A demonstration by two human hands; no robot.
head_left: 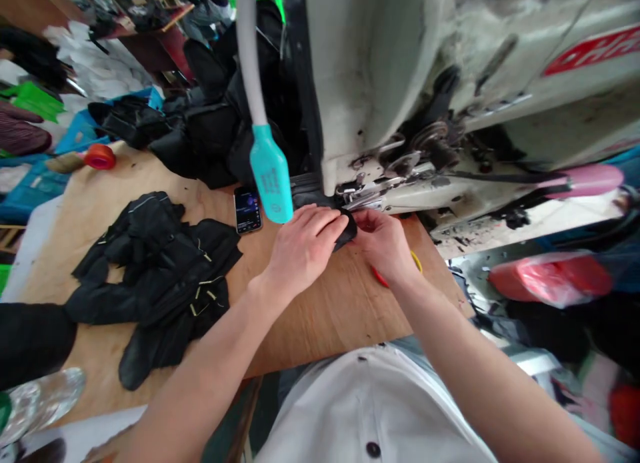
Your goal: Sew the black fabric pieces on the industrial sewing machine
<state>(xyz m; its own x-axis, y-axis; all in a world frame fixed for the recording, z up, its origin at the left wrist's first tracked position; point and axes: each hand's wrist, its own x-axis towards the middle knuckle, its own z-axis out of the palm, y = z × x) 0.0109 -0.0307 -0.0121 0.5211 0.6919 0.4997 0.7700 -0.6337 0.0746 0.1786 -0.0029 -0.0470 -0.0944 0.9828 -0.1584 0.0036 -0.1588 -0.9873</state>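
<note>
My left hand [307, 240] lies over a small black fabric piece [346, 232] at the sewing machine's needle area, its fingers closed over the piece and its thumb along the near side. On the piece's right edge, my right hand [385, 243] pinches with thumb and forefinger. The sewing machine [370, 70] rises directly beyond both hands, and its presser foot [367, 195] is just past the fingertips. Part of the fabric is hidden beneath my left hand. A red and yellow looped thing [381, 278] shows partly under my right wrist; its kind is unclear.
A teal-headed lamp [273, 176] hangs left of the machine, beside a phone [247, 210] on the wooden table [325, 320]. Black sewn pieces [150, 263] lie at left, with more black fabric [210, 126] heaped behind. A red tape roll [100, 156] sits at the far-left edge.
</note>
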